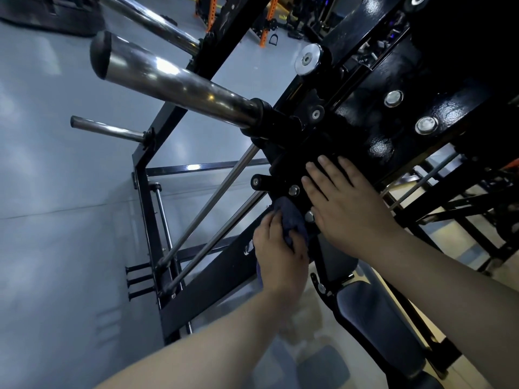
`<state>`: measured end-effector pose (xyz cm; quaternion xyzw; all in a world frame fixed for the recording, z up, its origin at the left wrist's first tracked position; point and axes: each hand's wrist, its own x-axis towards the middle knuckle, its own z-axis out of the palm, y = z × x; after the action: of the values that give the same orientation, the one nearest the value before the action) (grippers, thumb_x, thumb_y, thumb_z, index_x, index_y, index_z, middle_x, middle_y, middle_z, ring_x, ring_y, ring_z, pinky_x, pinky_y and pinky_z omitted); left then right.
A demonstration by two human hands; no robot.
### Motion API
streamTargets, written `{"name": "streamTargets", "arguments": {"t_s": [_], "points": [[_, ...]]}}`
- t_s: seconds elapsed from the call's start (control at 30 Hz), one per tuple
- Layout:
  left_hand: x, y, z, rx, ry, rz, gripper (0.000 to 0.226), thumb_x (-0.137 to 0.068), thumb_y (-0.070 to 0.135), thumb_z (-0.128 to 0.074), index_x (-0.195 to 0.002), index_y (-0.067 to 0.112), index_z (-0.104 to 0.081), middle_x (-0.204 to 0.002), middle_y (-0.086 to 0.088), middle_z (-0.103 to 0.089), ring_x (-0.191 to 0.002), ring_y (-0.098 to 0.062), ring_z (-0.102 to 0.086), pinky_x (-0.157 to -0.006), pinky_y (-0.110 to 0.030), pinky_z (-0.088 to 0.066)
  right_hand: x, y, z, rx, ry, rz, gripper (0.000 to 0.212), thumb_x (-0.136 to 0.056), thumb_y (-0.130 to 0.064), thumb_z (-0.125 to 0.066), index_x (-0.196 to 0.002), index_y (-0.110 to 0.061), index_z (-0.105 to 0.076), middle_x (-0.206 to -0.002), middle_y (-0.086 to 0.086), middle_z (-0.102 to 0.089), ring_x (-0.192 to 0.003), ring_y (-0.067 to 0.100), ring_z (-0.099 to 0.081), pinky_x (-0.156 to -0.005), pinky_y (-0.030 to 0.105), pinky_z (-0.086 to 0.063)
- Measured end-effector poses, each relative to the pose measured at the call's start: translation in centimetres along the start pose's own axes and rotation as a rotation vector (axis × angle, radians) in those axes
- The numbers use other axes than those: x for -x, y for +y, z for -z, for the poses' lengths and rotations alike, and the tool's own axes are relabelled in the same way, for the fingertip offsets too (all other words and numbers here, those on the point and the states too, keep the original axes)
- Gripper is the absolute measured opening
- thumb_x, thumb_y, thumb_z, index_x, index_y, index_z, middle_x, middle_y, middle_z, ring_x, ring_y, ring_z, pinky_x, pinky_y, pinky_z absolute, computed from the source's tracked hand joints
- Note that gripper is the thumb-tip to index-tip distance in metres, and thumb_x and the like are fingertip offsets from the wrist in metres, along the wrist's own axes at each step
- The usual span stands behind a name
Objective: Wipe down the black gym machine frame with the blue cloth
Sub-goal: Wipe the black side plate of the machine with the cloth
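Fingers of the left hand curl tight round the bunched blue cloth, pushing it against the black frame just beside a bolt. The right hand sits at two o'clock from it, fingers straight and spread, flat on the same plate (holding nothing). Out at ten o'clock a thick chrome peg juts from the frame. At five o'clock there's a dark padded seat above the grey floor.

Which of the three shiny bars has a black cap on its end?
The thick middle bar, above the thin peg; the top bar is cut off at the edge.
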<state>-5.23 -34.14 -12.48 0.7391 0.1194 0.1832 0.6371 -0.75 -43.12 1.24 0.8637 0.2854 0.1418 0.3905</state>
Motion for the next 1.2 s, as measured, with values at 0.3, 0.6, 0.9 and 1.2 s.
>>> {"name": "streamTargets", "arguments": {"t_s": [0.3, 0.6, 0.9, 1.2], "points": [[-2.9, 0.5, -0.3, -0.021, 0.035, 0.094, 0.039, -0.087, 0.026, -0.036, -0.097, 0.001, -0.063, -0.097, -0.012, -0.063, -0.091, -0.032, -0.057, -0.085, -0.052, -0.047, -0.3, -0.6, -0.4, -0.047, 0.035, -0.017, 0.066, -0.101, -0.036, -0.015, -0.150, -0.005, -0.045, -0.162, 0.022, -0.031, -0.153, 0.041, -0.021, -0.125, 0.056, -0.010], [2.4, 0.0, -0.5, -0.019, 0.029, -0.021, 0.049, -0.087, 0.028, -0.037, -0.114, -0.002, -0.064, -0.112, -0.015, -0.065, -0.101, -0.033, -0.058, -0.091, -0.047, -0.046, -0.8, -1.3, -1.0, 0.008, 0.031, 0.039, 0.066, -0.101, -0.044, -0.013, -0.156, -0.017, -0.038, -0.163, 0.019, -0.030, -0.152, 0.045, -0.017, -0.123, 0.060, -0.008], [-4.1, -1.9, -0.4, 0.014, 0.114, 0.052, 0.043, -0.084, 0.025, -0.035, -0.100, 0.001, -0.067, -0.101, -0.013, -0.066, -0.094, -0.031, -0.058, -0.086, -0.049, -0.048, -1.0, -2.1, -1.1, 0.091, -0.004, 0.030, 0.072, -0.098, -0.047, -0.007, -0.160, -0.017, -0.028, -0.166, 0.019, -0.022, -0.154, 0.045, -0.009, -0.122, 0.062, -0.004], [-0.3, -3.1, -0.6, -0.041, 0.056, 0.056, 0.058, -0.088, 0.033, -0.034, -0.126, 0.000, -0.063, -0.132, -0.014, -0.061, -0.122, -0.031, -0.052, -0.109, -0.042, -0.039, -1.5, -2.7, -1.6, 0.049, 0.029, 0.039, 0.065, -0.100, -0.041, -0.020, -0.155, -0.011, -0.039, -0.162, 0.022, -0.031, -0.152, 0.041, -0.021, -0.124, 0.057, -0.005]]}}
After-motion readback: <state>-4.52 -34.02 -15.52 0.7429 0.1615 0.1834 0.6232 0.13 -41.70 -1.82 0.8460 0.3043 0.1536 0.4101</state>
